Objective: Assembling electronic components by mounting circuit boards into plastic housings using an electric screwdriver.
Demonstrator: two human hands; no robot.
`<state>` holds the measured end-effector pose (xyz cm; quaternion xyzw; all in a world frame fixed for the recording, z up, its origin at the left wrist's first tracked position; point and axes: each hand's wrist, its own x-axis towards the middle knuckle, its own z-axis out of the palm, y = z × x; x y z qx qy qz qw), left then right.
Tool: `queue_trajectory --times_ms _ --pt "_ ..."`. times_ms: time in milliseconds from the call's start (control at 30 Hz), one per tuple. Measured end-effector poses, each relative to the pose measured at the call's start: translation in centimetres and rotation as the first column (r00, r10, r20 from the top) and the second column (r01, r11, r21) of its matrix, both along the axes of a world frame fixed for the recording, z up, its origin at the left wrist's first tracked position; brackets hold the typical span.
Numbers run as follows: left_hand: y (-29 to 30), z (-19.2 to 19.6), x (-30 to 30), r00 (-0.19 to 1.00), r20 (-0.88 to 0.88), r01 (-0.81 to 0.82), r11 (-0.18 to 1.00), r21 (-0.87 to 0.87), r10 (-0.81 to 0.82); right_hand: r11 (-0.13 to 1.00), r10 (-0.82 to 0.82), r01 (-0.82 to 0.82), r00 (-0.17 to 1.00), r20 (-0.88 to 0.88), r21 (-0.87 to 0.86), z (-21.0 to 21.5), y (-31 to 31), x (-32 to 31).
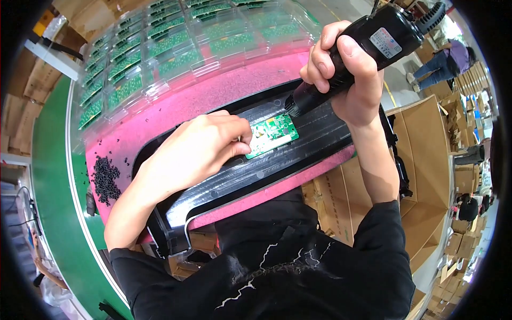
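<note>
A green circuit board (274, 134) lies inside a long black plastic housing (229, 184). At the board's left end, my left hand (194, 141) has thumb and forefinger pinched together; what is between them is hidden. My right hand (354, 80) is wrapped round a black electric screwdriver (373, 24), held at a slant. Its tip end points down at the board's upper right corner; whether it touches cannot be made out.
The housing rests on a pink mat (176, 109). A pile of small black screws (105, 178) sits at the left. Behind are clear plastic trays (176, 80) of green boards. An open cardboard box (421, 160) stands at the right. A person (445, 64) is in the background.
</note>
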<state>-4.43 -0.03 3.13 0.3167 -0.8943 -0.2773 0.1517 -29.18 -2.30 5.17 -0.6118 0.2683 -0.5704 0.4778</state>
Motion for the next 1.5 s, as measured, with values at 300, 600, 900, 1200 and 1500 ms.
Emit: queue_trajectory --times_ms 300,600,900,1200,1500 --pt "0.4 -0.2 0.0 0.991 0.122 0.038 0.997 0.069 -0.047 0.994 0.098 -0.099 0.995 0.024 0.043 -0.4 -0.6 0.5" --pt "0.7 0.4 0.1 0.985 0.168 0.032 0.995 0.094 -0.047 0.979 0.19 -0.192 0.981 0.037 0.071 -0.7 -0.8 1.3" --pt "0.5 -0.2 0.0 0.994 0.107 0.019 0.999 0.049 -0.024 0.988 0.157 -0.157 0.985 0.068 -0.006 0.5 1.5 1.7" --pt "1.1 0.9 -0.7 0.958 -0.233 -0.163 0.986 0.044 0.169 0.933 0.345 -0.233 0.797 0.495 -0.276 3.2 3.9 3.3" --pt "1.1 0.3 -0.2 0.922 -0.373 -0.086 0.994 0.066 0.104 0.869 0.473 -0.324 0.767 0.434 -0.374 4.2 3.9 3.2"
